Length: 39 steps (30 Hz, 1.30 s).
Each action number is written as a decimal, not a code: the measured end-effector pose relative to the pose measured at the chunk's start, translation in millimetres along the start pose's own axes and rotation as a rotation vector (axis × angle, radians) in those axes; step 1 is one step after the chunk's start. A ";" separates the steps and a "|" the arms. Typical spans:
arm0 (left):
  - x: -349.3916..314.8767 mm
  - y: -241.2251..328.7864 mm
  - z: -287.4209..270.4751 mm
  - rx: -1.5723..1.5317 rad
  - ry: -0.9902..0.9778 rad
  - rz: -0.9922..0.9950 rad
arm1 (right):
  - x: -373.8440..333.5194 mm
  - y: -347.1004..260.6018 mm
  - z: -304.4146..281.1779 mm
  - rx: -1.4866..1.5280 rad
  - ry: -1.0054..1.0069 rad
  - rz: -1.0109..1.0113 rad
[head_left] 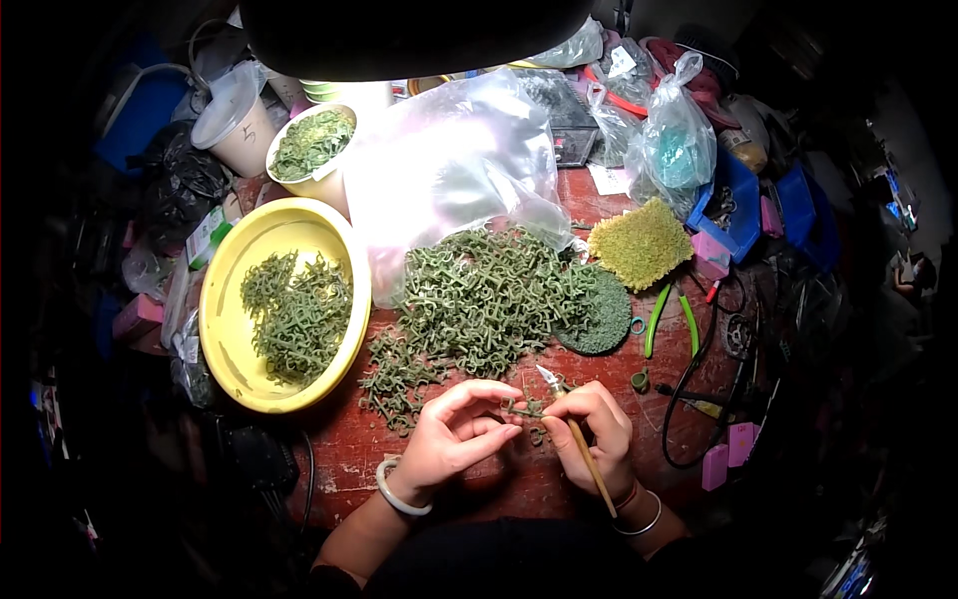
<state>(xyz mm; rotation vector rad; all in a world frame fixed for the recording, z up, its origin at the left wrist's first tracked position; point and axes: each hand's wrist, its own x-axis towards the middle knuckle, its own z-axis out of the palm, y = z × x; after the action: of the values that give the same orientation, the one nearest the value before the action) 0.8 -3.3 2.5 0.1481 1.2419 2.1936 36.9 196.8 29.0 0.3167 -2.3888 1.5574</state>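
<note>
Low in the middle, my left hand [464, 429] curls its fingers and thumb round one end of a small green branched piece [525, 408]. My right hand [595, 429] grips a craft knife with a slim wooden handle [591, 465], its pointed metal blade tilted up and to the left. The right fingertips also touch the green piece's other end. Just beyond both hands spreads a large heap of similar green curly pieces [489, 299]. A few loose bits lie under the hands, partly hidden by the fingers.
At left stands a yellow basin [215, 329] holding more green pieces. Behind lie a clear plastic bag [449, 150] and a filled white tub [284, 165]. To the right are a yellow-green sponge-like pad [641, 245], a round green pad [604, 314], green-handled pliers [657, 321] and black cables [671, 419].
</note>
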 end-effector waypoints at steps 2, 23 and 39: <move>0.4 1.0 0.7 0.006 -0.002 0.004 | -0.1 -1.3 -0.5 -0.004 -0.002 0.036; -1.1 4.8 -3.5 -0.354 0.082 -0.022 | -1.8 5.3 -2.7 0.003 0.074 0.395; 0.4 15.0 -3.3 -0.094 0.282 0.027 | 7.2 22.0 -16.7 -0.485 -0.042 0.148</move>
<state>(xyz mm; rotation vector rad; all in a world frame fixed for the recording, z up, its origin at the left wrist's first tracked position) -7.6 -11.1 12.8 -0.1898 1.2863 2.3502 24.7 220.6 19.0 0.0712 -2.7710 0.9762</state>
